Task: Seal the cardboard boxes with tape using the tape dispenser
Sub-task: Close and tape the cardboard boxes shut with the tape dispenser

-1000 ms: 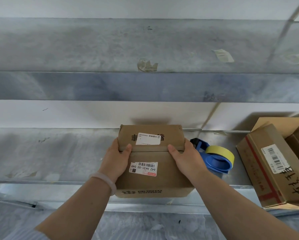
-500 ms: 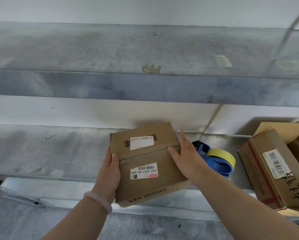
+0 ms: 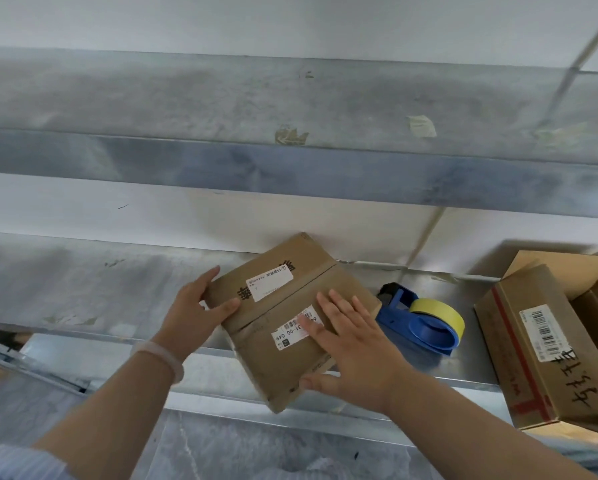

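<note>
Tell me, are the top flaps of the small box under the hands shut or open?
Shut. On the box, both flaps lie flat and meet at a seam; the right hand lies flat on one.

1. My right grip (image 3: 353,344) covers part of the barcode label (image 3: 287,337) on the box (image 3: 283,299).
2. At 3 o'clock, the other boxes (image 3: 532,341) run off the picture's edge.
3. Label print is too small for me to read.

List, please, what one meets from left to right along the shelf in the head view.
left hand → small box → tape dispenser → large box. The right hand lies on the small box, so it is left out.
</note>
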Demonstrator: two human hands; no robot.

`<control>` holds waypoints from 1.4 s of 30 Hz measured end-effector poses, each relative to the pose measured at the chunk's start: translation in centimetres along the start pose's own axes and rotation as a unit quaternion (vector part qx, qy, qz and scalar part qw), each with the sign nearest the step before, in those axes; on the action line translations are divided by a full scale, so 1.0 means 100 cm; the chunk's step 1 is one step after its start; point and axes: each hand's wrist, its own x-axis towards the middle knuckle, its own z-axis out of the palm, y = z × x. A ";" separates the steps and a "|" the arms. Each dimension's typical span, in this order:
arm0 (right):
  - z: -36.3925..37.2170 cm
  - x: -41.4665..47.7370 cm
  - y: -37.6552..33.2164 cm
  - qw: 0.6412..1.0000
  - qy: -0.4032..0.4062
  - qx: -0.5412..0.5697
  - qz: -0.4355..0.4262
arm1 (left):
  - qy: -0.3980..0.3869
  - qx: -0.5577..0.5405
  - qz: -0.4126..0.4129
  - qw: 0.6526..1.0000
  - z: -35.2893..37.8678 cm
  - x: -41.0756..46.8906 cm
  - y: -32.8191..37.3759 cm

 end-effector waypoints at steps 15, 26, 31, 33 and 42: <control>0.003 -0.047 0.031 0.983 0.131 0.124 0.033 | 0.012 0.006 0.026 1.000 0.041 -0.077 0.011; 0.021 -0.067 0.088 0.802 0.191 0.401 0.399 | 0.073 0.168 0.055 0.981 0.068 -0.084 0.051; 0.009 -0.033 0.094 0.758 0.129 0.464 0.440 | 0.069 0.178 0.144 0.971 0.083 -0.084 0.085; 0.011 -0.026 0.097 0.758 0.112 0.466 0.442 | 0.041 0.173 0.197 0.964 0.090 -0.083 0.100; 0.036 -0.055 0.084 0.787 0.140 0.461 0.384 | -0.151 0.268 0.366 0.878 0.161 -0.037 0.169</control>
